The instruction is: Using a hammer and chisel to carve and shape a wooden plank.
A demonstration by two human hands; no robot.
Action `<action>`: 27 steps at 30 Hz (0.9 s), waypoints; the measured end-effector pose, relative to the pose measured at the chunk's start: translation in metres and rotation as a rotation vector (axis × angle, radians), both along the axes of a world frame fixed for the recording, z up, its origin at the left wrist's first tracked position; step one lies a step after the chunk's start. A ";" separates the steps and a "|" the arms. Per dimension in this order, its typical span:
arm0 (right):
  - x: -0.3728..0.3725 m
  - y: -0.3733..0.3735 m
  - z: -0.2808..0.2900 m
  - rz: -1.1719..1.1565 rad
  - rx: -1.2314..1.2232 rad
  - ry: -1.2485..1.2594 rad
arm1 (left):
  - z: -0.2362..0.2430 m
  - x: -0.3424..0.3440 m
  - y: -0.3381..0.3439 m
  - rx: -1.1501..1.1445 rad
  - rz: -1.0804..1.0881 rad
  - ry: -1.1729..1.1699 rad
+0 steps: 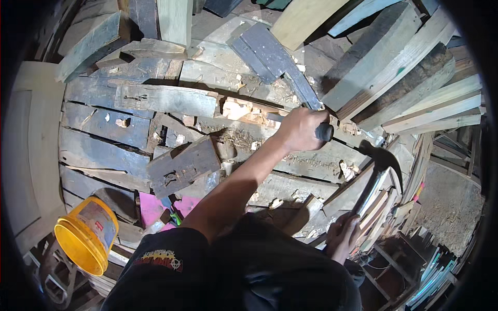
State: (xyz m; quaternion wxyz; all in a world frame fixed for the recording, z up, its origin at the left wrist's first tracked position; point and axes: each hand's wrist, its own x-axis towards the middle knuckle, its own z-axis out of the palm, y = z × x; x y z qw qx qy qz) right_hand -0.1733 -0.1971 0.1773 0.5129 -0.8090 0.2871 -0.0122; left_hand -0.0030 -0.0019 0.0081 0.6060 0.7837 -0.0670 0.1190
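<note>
My left hand (303, 129) is closed round the dark handle of a chisel (324, 131), whose blade lies along a pale, roughly chipped strip of wood (241, 109) in the middle. Curled wood chips cover part of that strip. My right hand (342, 233), lower right, grips the shiny shaft of a claw hammer (365, 194). The hammer's dark head (383, 158) is to the right of the chisel handle; whether the two touch I cannot tell.
Lumber (389, 72) leans at upper right, and a grey board (262, 52) lies beyond the strip. A loose plank piece (184, 166) lies left of my forearm. A yellow bucket (78, 238) sits lower left beside a pale panel (36, 155). Pink sheets (150, 205) show near my left sleeve.
</note>
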 end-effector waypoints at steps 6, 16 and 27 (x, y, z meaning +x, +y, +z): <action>-0.006 -0.011 -0.002 -0.052 0.125 0.103 | 0.002 0.006 -0.003 0.051 -0.054 0.035; -0.016 -0.016 -0.010 -0.111 0.195 0.202 | 0.011 0.014 -0.011 0.227 -0.172 0.242; -0.023 -0.023 -0.010 -0.090 0.325 0.221 | 0.010 0.015 -0.021 0.358 -0.315 0.374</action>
